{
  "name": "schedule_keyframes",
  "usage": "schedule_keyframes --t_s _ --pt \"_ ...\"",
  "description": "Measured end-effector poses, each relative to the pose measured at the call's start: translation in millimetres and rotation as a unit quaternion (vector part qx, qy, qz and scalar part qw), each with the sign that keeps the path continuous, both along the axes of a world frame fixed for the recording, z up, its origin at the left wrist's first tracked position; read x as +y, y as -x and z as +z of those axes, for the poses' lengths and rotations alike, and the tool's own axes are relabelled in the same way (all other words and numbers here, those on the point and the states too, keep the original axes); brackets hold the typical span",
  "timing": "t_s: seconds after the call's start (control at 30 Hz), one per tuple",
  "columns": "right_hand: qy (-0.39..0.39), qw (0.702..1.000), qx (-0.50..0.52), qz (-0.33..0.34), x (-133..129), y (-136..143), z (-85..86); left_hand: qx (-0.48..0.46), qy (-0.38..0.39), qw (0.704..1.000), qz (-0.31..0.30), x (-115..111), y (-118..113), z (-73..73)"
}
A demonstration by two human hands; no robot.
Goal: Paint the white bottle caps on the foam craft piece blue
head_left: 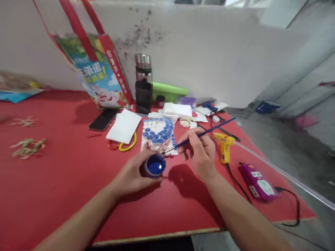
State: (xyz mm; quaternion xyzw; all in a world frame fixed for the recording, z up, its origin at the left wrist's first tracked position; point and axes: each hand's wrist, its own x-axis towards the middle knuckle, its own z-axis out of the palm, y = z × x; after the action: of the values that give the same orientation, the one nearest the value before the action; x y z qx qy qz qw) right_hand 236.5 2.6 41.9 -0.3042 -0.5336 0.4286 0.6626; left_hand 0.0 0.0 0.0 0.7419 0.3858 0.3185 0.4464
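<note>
My left hand (137, 170) is wrapped around a small jar of blue paint (155, 165), its open mouth facing up. Between the fingers of my right hand (200, 151) is a thin blue paintbrush (206, 131), pointing left with its bristles at the jar's upper right rim. I cannot tell whether the bristles touch the rim. Just behind the jar lies a craft panel (158, 134) covered with small round pieces, several painted blue and others white. The jar and my left fingers hide part of its near edge.
A yellow glue gun (224, 144) and a purple power box (258, 183) with cords lie at right. Behind are a black bottle (143, 87), a phone (103, 119), white paper (124, 126), scissors (128, 143) with yellow and red handles, and a shopping bag (96, 76).
</note>
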Motion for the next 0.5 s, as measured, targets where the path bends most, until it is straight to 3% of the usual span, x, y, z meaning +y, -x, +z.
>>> schedule_keyframes --t_s 0.3,0.5 --pt "-0.018 0.995 -0.089 -0.027 -7.9 9.2 1.5 0.009 -0.062 0.998 -0.001 7.4 -0.9 -2.2" --pt "-0.019 0.991 -0.126 -0.026 -7.9 11.3 -6.1 0.011 -0.063 0.998 -0.001 6.8 -1.7 -1.9"
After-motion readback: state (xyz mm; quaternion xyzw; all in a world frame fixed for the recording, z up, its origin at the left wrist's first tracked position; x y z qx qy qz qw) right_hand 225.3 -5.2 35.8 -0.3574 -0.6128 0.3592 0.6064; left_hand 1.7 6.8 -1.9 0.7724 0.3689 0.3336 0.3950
